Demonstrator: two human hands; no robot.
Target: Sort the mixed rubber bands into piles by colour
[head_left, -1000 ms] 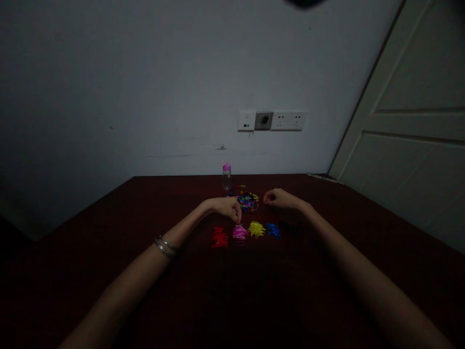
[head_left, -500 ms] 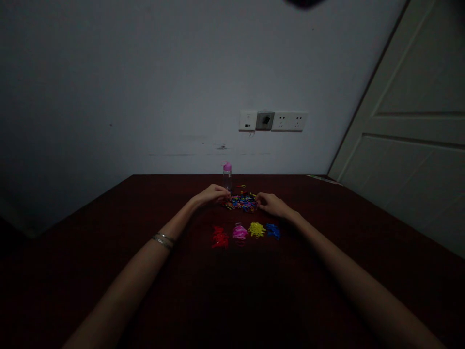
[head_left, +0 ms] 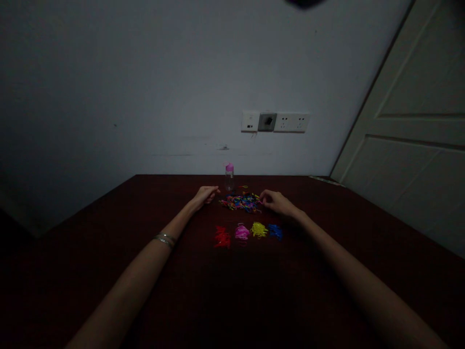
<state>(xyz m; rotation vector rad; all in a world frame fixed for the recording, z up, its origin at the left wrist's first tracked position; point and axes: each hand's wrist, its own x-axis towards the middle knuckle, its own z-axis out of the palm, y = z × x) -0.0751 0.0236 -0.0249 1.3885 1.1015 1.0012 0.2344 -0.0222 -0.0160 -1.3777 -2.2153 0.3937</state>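
A mixed pile of small colored rubber bands [head_left: 240,201] lies on the dark table, between my two hands. My left hand [head_left: 206,197] is at the left of the pile, a little apart from it, with thumb and index finger pinched; whatever is in the pinch is too small to make out. At the pile's right edge, my right hand [head_left: 276,201] has its fingertips closed on a rubber band, a pinkish strand showing there. Closer to me sit sorted heaps: red bands [head_left: 222,237], pink bands [head_left: 242,232], yellow bands [head_left: 259,230] and blue bands [head_left: 275,231].
Behind the pile stands a clear bottle [head_left: 229,180] with a pink cap. One loose band [head_left: 243,186] lies beside it. The table [head_left: 174,186] meets a wall with sockets [head_left: 290,122], and a pale door [head_left: 403,155] is on the right.
My left hand has drawn away to the left from the pile, its fingers pinched. My right hand stays at the pile's right edge. The view has shifted slightly.
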